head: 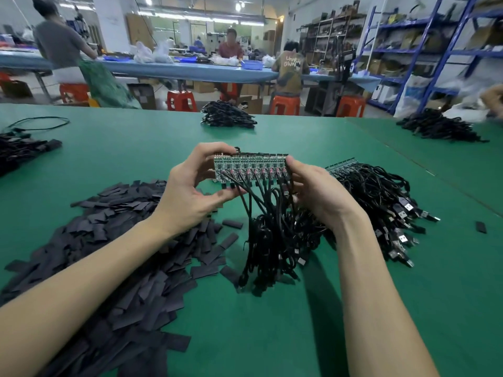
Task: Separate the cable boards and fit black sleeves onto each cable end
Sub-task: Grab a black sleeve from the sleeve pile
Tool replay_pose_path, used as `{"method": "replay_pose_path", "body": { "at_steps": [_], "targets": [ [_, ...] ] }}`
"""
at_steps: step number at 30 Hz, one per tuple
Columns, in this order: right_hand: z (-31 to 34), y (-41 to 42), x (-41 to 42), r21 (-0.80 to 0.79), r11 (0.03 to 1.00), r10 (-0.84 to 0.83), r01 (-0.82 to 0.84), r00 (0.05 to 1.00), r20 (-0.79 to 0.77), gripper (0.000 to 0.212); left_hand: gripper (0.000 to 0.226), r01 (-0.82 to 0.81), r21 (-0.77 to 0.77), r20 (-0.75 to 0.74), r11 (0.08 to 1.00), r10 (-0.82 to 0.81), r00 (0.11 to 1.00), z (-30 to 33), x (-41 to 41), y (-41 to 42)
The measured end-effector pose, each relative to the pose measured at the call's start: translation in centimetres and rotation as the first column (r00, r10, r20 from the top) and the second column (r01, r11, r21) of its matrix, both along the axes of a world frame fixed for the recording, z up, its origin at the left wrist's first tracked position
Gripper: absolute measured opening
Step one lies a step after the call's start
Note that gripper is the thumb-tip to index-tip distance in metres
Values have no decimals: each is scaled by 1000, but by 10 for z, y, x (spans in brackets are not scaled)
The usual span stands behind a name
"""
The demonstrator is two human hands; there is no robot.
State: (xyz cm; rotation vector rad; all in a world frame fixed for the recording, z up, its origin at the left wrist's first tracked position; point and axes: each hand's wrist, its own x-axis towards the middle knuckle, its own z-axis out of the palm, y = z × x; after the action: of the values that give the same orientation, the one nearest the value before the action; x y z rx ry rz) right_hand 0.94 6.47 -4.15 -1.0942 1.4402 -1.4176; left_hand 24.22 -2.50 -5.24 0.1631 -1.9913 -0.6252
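At the centre of the frame both hands hold a strip of joined cable boards (249,167) up above the green table (272,336). The left hand (190,191) grips the strip's left end, fingers curled over the top edge and thumb under the bottom edge. The right hand (313,191) pinches the right end, fingers curled round it. Black cables (272,240) hang from the boards in a tangled bunch down to the table, between the forearms. In the lower left of the frame lies a broad heap of flat black sleeves (122,254). To the right of the hands lies a second strip with its cables (381,202), USB plugs fanned out toward the right edge. Further heaps of black cables sit at top centre (227,115), upper right (438,127) and left edge (19,151).
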Motion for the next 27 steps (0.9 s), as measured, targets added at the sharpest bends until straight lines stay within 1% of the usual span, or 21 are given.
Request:
{"method": "replay_pose_path", "body": {
  "at_steps": [2, 4, 6, 8, 10, 13, 16, 17, 19, 21, 24, 27],
  "targets": [
    [-2, 2, 2, -66, 996, -75, 66, 987, -140, 43, 51, 13, -29, 39, 999, -12, 999, 0, 5, -4],
    [-7, 2, 6, -170, 974, -191, 148, 941, -278, 54, 57, -1, -65, 136, 998, 10, 991, -2, 10, -9],
    [-14, 1, 10, -276, 948, -249, 160, 913, -323, 58, 60, -36, -109, 248, 993, 63, 967, -4, 15, -15],
    [-16, 0, 15, -313, 938, -254, 151, 913, -320, 53, 59, -66, -132, 337, 989, 107, 935, -4, 18, -21],
    [-17, -1, 17, -307, 940, -227, 147, 943, -244, 41, 62, -112, -170, 426, 979, 176, 887, -4, 20, -25],
    [-19, -2, 16, -246, 958, -183, 147, 974, -130, 35, 62, -195, -261, 540, 945, 311, 782, -5, 20, -32],
    [-15, 0, 15, -125, 980, -163, 154, 985, -61, 33, 47, -297, -278, 566, 914, 406, 718, 6, 20, -33],
    [-12, 1, 14, -69, 988, -138, 136, 990, -13, 32, 39, -328, -249, 553, 911, 412, 724, 12, 19, -32],
    [-5, 3, 12, 27, 999, -42, 39, 993, 114, 33, 24, -369, -121, 480, 922, 379, 791, 28, 16, -29],
    [0, 4, 16, 68, 995, 53, -72, 967, 250, 33, 16, -373, 3, 418, 928, 337, 843, 43, 11, -25],
    [-3, -2, 31, 108, 984, 82, -144, 893, 442, 25, 23, -355, 139, 444, 925, 262, 857, 58, -2, -21],
    [-18, -13, 50, 181, 974, 17, -138, 837, 547, 19, 33, -330, 318, 540, 889, 116, 834, 62, -10, -21]
  ]
}}
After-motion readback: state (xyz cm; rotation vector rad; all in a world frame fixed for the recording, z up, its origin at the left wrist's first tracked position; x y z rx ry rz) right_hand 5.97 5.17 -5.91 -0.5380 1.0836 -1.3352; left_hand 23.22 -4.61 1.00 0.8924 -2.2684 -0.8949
